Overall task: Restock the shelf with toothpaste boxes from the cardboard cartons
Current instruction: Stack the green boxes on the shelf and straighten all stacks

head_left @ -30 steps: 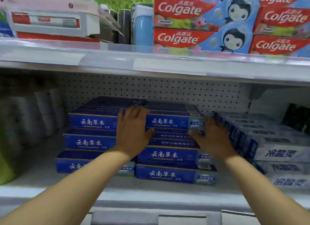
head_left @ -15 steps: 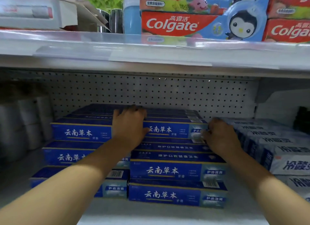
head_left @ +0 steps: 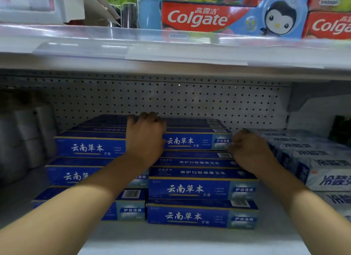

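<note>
Dark blue toothpaste boxes [head_left: 191, 190] with white Chinese lettering are stacked in two side-by-side piles, three high, on the white lower shelf [head_left: 171, 235]. My left hand [head_left: 145, 138] lies on the top layer where the piles meet, its fingers bent down over the boxes further back. My right hand [head_left: 248, 150] holds the right end of the top right blue box [head_left: 191, 141], fingers curled against it. No cardboard carton is in view.
Pale blue-white toothpaste boxes [head_left: 311, 165] are stacked close on the right. Grey wrapped rolls [head_left: 28, 140] stand at the left. A perforated back panel [head_left: 171, 100] closes the shelf. The upper shelf edge [head_left: 171, 53] overhangs, carrying red Colgate boxes [head_left: 209, 19].
The view has moved closer and lower. My left hand slid further back over the top boxes and its fingers bent. My right hand stayed at the right end of the top box.
</note>
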The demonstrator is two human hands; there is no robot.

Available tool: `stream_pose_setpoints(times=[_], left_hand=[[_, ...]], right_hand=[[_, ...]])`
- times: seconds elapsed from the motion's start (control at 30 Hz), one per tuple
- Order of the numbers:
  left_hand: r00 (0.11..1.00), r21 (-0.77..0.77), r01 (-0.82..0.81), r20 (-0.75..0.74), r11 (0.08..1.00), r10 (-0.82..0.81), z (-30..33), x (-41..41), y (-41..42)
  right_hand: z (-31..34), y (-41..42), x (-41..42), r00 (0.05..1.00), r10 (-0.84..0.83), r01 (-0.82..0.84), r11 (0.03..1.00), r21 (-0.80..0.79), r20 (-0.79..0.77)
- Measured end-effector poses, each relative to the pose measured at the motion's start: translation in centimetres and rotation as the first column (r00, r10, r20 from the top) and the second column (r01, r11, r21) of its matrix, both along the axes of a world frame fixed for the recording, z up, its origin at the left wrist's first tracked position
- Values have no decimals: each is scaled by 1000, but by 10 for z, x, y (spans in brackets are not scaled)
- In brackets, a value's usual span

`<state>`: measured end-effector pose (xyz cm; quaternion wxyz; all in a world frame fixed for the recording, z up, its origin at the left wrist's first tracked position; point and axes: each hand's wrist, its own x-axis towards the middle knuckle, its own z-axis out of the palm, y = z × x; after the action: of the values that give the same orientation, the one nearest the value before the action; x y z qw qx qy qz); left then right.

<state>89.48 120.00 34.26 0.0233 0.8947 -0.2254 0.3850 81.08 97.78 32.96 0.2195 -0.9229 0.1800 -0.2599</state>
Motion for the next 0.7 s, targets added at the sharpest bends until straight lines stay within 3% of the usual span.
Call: stream_pose_setpoints(times=[0.1, 0.33, 0.47, 0.6, 0.7], left_hand=[[997, 22, 58, -53, 998, -56, -5, -2, 5], [988, 8, 42, -151, 999, -40, 0, -1, 2], [984, -2, 72, -164, 997, -72, -3, -8, 4], [969, -129, 227, -68, 965, -237, -16, -28, 11], [957, -57, 251, -133, 966, -256, -29, -40, 14]], right_hand=[[4, 5, -7, 987, 140, -136, 989, 59, -76], [8, 10, -9, 970, 189, -169, 976, 137, -154], [6, 10, -17, 976, 195, -173, 965, 197, -97], [0, 12, -34, 937, 249, -231, 968, 100, -244], [-3, 19, -42, 909, 288, -278, 957, 77, -302]])
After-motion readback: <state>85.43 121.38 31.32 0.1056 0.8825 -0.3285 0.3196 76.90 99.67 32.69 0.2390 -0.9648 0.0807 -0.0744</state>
